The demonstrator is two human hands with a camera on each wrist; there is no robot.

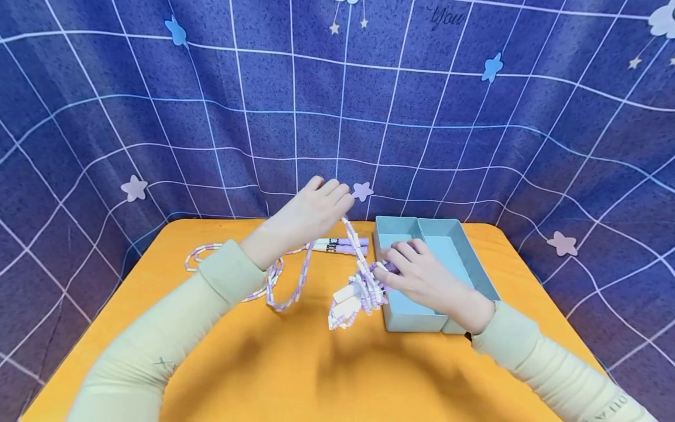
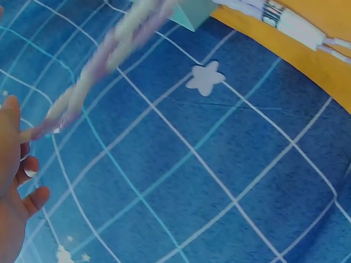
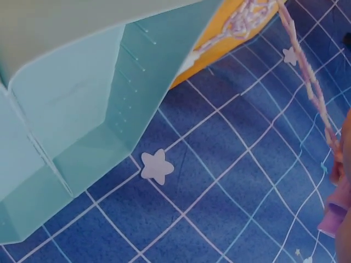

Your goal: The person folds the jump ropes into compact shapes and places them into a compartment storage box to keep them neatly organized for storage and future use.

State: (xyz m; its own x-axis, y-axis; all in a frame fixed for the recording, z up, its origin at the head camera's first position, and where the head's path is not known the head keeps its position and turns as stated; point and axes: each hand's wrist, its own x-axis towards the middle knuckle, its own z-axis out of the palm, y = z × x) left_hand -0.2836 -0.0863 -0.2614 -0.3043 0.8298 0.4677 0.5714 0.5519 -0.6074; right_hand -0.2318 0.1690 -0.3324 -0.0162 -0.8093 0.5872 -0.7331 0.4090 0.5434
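Up went the left hand (image 1: 313,208), held high near the middle of the scene, its thumb and finger pinching a strand of white-and-purple beaded rope (image 1: 355,237)! The left wrist view showed that pinch at the rope's upper stretch, with the other fingers loosely bent and the strand blurred. Lower down and over to the right, the right hand (image 1: 422,272) had its fingers curled onto the gathered bundle (image 1: 366,293) of that same rope; the exact hold of each finger was hidden. And there, in the right wrist view, a purple handle (image 3: 332,219) poked out just below that hand!

So the rope stretched at a slant between the two hands, its bundle hanging above the orange table (image 1: 263,363), a white tag (image 1: 346,300) showing among the coils. Just behind and to the right sat the blue-green box (image 1: 416,323), split by a divider into two compartments; whether the bundle touched its wall, one could not tell.

Over on the left, more beaded loops (image 1: 203,249) lay across the table, and two white-and-purple handles (image 1: 343,246) rested side by side, near the box. One long loop (image 1: 287,306) drooped below the left forearm; which rope it belonged to was unclear. Behind it all hung a blue gridded cloth (image 1: 316,138), dotted with stars (image 1: 362,191).
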